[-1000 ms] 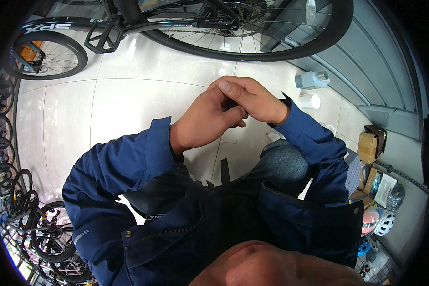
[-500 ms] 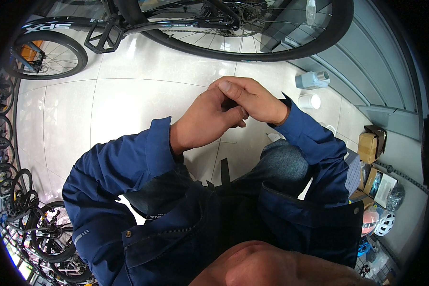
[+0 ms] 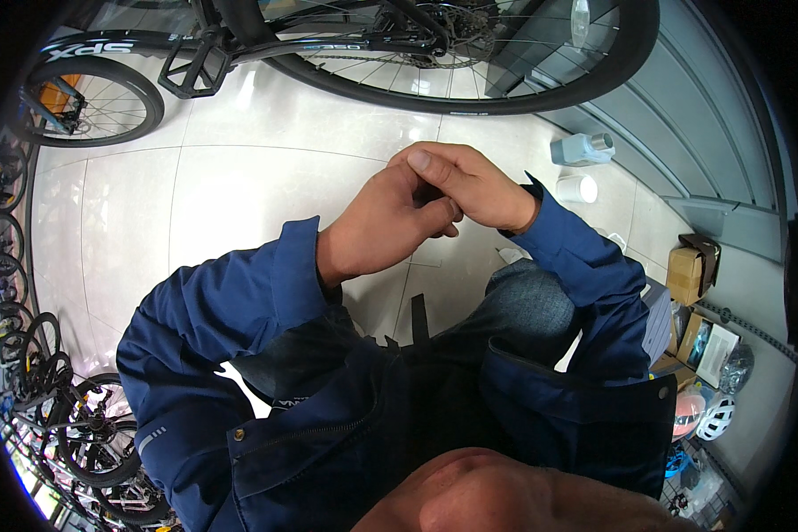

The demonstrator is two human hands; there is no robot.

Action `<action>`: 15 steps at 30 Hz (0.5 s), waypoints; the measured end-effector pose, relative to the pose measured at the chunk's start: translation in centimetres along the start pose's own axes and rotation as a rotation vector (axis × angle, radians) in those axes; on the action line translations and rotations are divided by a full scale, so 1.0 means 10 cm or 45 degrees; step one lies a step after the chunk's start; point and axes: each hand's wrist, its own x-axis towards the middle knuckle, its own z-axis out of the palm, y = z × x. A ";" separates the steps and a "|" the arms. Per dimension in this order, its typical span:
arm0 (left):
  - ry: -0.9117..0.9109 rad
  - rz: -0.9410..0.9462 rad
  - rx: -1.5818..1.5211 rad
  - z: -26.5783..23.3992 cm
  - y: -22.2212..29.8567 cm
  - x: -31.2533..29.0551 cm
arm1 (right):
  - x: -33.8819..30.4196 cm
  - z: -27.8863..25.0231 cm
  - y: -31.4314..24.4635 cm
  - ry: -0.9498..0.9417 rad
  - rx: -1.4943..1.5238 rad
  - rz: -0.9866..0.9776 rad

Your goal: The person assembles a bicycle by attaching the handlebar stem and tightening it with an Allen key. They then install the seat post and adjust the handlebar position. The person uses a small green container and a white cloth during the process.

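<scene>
My left hand point(image 3: 372, 226) and my right hand point(image 3: 481, 188) are clasped together in front of my knees. The right thumb lies across the top of the left hand, and the right fingers wrap over it. Curled in, the left fingers and thumb rest against the right palm. No object shows between them, though the inside of the clasp is hidden. Beyond the hands stands a black bicycle, its rear wheel point(image 3: 559, 105) and flat pedal point(image 3: 195, 75) in sight.
On the tiled floor to the right are a clear bottle of bluish liquid point(image 3: 582, 149) and a white cup point(image 3: 576, 188), near a grey panelled cabinet point(image 3: 665, 133). Boxes point(image 3: 685, 273) and a white helmet point(image 3: 716, 417) sit further right. Several bicycles point(image 3: 97, 434) line the left side.
</scene>
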 end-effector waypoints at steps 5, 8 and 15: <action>0.010 0.024 -0.015 0.00 -0.01 0.00 | 0.00 0.01 0.00 0.018 -0.016 0.009; 0.013 0.025 -0.021 0.00 -0.01 0.00 | 0.00 -0.01 0.00 -0.007 -0.003 0.013; 0.005 0.013 -0.014 0.00 -0.01 0.01 | 0.00 0.00 -0.01 0.012 -0.022 -0.012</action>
